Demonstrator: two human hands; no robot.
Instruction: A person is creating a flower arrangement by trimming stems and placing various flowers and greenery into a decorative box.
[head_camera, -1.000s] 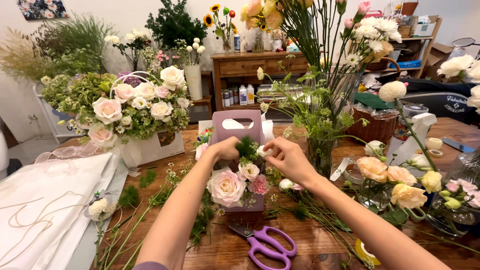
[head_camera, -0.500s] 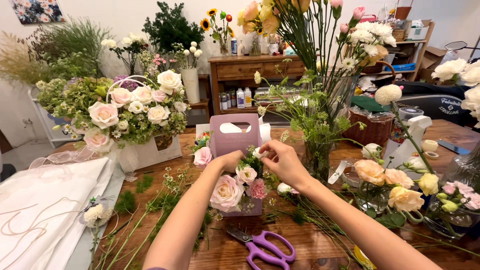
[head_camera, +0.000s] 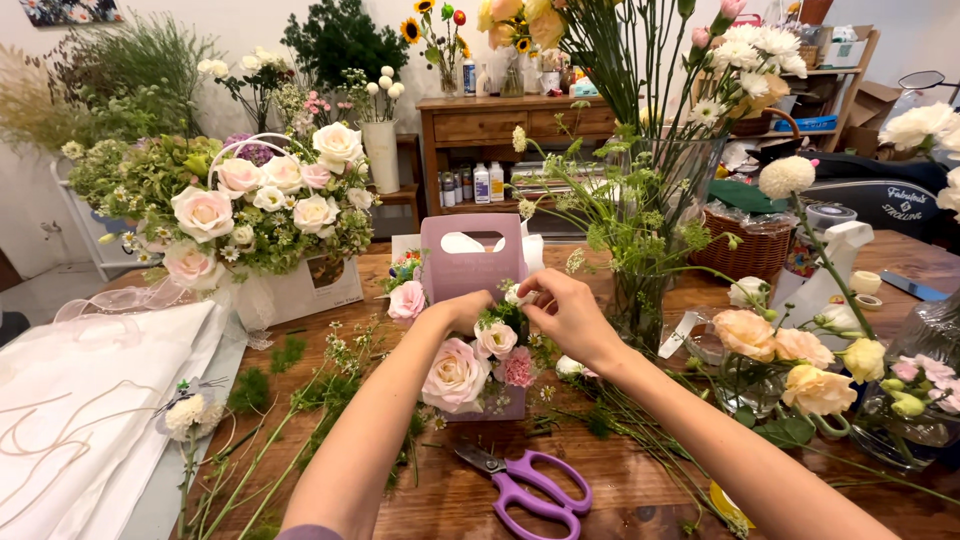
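Both hands are buried in the little mauve flower box (head_camera: 470, 262) that sits mid-worktop (head_camera: 640, 490), right in front of the person. Compared with a second ago they've slid lower and closer together – earlier the fingers were up near the greenery at the handle cutout, now they're down among the blooms. The right hand (head_camera: 568, 315) is pinched narrow on a small white bud (head_camera: 515, 296) at the top of the bunch, holding it by the tip. The left hand (head_camera: 462, 312) is curled against the back of the arrangement, just behind the big pale pink rose (head_camera: 455, 374); whether it's gripping a stem or only steadying things can't be told from here. So it looks like the fiddling has gone from placing foliage to nudging one small flower into position – fine-tuning, by the look of it.

The purple scissors (head_camera: 530, 484) lie untouched just in front of the box, cut stems and green scraps (head_camera: 270, 385) are scattered to the left, and a tall glass vase (head_camera: 640, 290) of stems stands just to the right.
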